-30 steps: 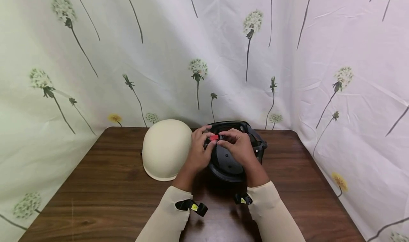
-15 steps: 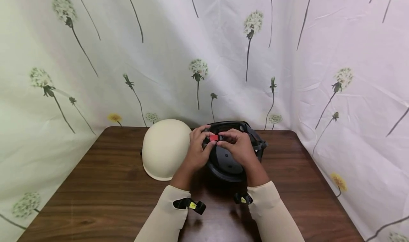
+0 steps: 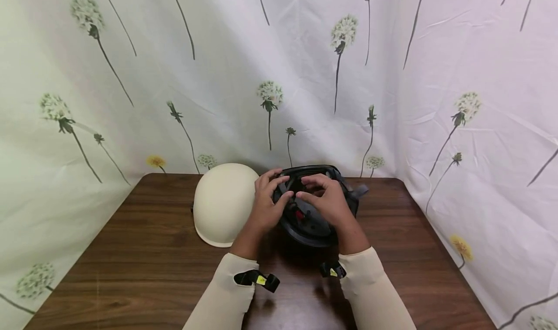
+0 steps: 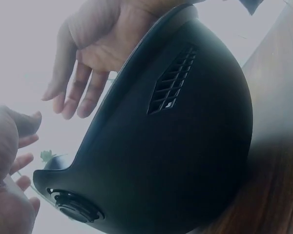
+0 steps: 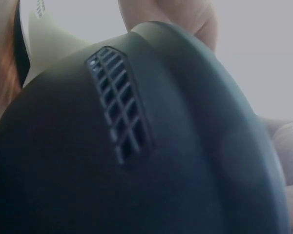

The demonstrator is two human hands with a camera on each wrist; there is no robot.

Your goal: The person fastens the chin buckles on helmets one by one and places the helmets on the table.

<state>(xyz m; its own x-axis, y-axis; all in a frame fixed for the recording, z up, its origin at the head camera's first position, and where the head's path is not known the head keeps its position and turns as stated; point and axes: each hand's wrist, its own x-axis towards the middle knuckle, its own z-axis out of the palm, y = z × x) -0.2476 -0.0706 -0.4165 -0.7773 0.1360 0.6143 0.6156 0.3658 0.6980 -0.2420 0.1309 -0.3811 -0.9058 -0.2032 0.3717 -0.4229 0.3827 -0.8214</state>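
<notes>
A black helmet (image 3: 310,242) lies upside down on the table, its hollow inside facing up. Down in it rests a red buckle (image 3: 300,215) on a dark strap. My left hand (image 3: 267,201) hovers over the helmet's left side, fingers loosely bent and holding nothing. Over the right side is my right hand (image 3: 329,201), thumb and fingers apart, also holding nothing. The left wrist view shows both hands above the rim, with the helmet's outer shell (image 4: 176,156) and its slanted vent (image 4: 173,83). In the right wrist view the shell (image 5: 185,170) covers most of the right hand.
A cream helmet (image 3: 224,206) sits dome-up just left of the black one, close to the left wrist. Both stand on a brown wooden table (image 3: 144,252). A white curtain (image 3: 218,78) with a dandelion print hangs right behind the table's back edge.
Earlier both hands pinched the red buckle above the helmet. They have let it go, and it has dropped inside the helmet. The fingers have spread apart while the hands stay in nearly the same place.
</notes>
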